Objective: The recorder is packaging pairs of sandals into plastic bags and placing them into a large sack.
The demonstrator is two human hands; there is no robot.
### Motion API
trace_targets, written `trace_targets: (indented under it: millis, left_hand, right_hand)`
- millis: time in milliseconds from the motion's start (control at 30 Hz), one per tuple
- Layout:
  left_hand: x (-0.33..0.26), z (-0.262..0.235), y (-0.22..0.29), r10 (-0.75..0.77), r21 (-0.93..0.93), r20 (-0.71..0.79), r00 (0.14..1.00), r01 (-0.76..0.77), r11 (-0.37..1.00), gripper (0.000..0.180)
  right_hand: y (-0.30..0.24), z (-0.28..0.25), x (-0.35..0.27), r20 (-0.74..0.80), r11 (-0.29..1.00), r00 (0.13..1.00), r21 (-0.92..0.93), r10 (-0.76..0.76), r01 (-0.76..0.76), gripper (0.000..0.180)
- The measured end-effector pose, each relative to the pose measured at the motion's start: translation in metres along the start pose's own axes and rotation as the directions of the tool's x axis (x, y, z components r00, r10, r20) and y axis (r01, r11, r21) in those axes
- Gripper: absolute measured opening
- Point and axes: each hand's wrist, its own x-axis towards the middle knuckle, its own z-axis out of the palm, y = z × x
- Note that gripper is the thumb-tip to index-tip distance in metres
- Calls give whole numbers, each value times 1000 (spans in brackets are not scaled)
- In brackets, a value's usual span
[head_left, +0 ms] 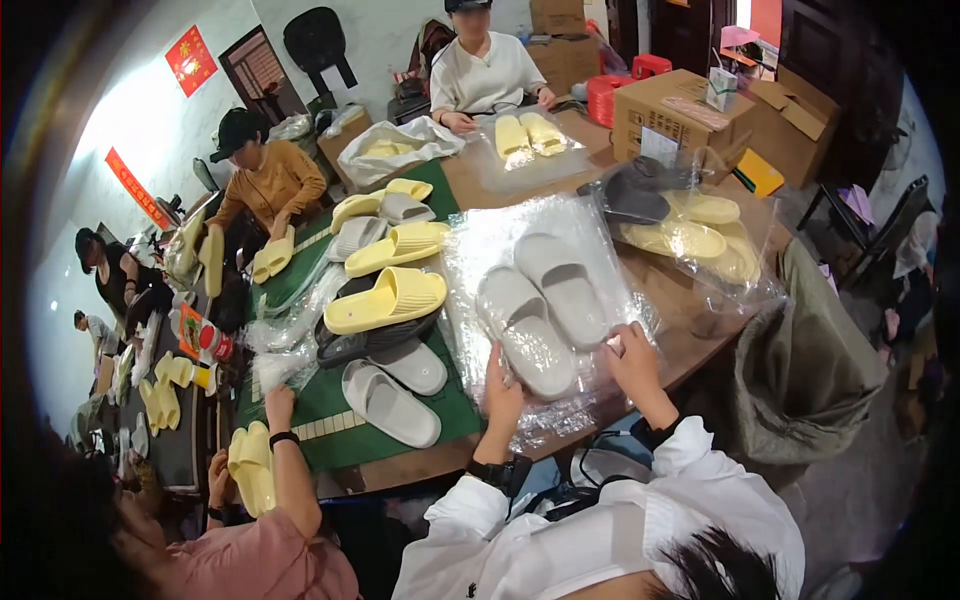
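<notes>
A pair of light grey slide slippers (577, 300) lies side by side on a stack of clear plastic bags (480, 240) in front of me. Shine across the left slipper looks like film over it. My left hand (503, 392) pinches the near edge of a clear bag beside the left slipper's heel. At the right slipper's heel, my right hand (636, 365) has its fingers bent and closed on the bag's edge. The exact grip of the fingertips is partly hidden.
Left of the bags, yellow slippers (388, 300) and grey slippers (392, 402) are piled on a green mat (458, 420). Bagged slippers (700, 225) lie to the right, before a cardboard box (665, 115). Co-workers handle yellow slippers across the table and at my left.
</notes>
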Motion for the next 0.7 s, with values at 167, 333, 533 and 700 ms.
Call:
trace_targets:
  millis: [167,333,533,700]
  left_hand:
    - [0,4,0,36,2,1,999,-36,999,79]
    - [-3,7,13,49,-69,6,999,-49,996,81]
    - [-9,11,42,-167,-151,45,985,172,973,83]
    - [-10,8,35,-195,-153,46,980,200,968,85]
  right_hand:
    - [-7,13,-5,102,989,995,146,20,-35,22]
    - [-18,21,-13,408,997,911,63,-65,43,34]
    - [-23,29,-17,362,972,910,188,-202,141,27]
    - [-24,37,-12,375,968,895,148,-244,202,27]
